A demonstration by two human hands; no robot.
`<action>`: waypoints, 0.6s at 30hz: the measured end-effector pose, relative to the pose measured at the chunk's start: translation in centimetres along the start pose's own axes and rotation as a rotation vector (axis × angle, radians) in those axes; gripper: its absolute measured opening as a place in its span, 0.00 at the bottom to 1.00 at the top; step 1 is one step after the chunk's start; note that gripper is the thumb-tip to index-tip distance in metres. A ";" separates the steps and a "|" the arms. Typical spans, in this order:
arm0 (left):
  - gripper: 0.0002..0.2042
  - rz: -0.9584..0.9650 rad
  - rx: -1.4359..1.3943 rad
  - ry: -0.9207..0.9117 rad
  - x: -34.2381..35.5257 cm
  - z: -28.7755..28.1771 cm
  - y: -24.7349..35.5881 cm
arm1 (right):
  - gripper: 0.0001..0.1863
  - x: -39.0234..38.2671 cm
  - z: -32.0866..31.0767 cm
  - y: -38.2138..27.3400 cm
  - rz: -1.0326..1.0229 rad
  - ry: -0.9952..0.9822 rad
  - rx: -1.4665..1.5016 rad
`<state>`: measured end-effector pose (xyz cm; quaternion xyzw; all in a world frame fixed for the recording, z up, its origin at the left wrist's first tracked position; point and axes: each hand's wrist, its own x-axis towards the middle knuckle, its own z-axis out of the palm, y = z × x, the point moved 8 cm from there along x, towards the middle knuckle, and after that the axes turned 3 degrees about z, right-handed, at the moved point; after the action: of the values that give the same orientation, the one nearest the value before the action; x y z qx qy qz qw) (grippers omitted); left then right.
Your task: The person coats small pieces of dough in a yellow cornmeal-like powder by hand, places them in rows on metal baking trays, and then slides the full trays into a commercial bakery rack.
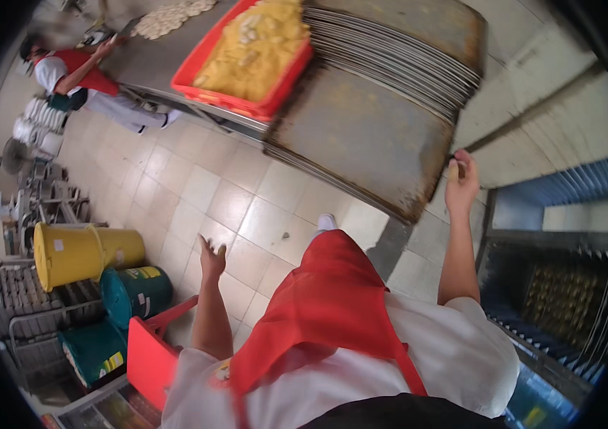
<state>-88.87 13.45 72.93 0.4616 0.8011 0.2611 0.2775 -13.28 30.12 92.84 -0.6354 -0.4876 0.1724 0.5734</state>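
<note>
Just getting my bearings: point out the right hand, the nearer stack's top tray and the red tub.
Right hand [461, 184], head view: middle of the hand.
Top tray [367, 136], head view: middle of its flat upper face.
Red tub [289, 80], head view: its wall on the picture's right.

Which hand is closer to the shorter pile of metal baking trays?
Right. The right hand is at the right-hand edge of the shorter baking tray pile; I can't tell if it touches. The left hand is well away, open above the tiled floor.
</note>
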 end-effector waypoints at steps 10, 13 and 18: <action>0.29 0.494 -0.289 0.002 31.1 -12.5 34.9 | 0.34 5.5 46.7 -18.3 0.344 -0.728 0.503; 0.38 0.540 -0.095 -0.133 42.9 -11.1 39.7 | 0.41 3.5 54.1 -20.3 0.713 -0.692 0.576; 0.51 0.136 0.412 -0.557 58.0 -4.1 40.2 | 0.45 2.9 62.4 -12.8 1.282 -0.165 0.689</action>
<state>-92.09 81.65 91.13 0.6135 0.6980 -0.0240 0.3685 -65.90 65.80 87.68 -0.5644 0.0203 0.6648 0.4889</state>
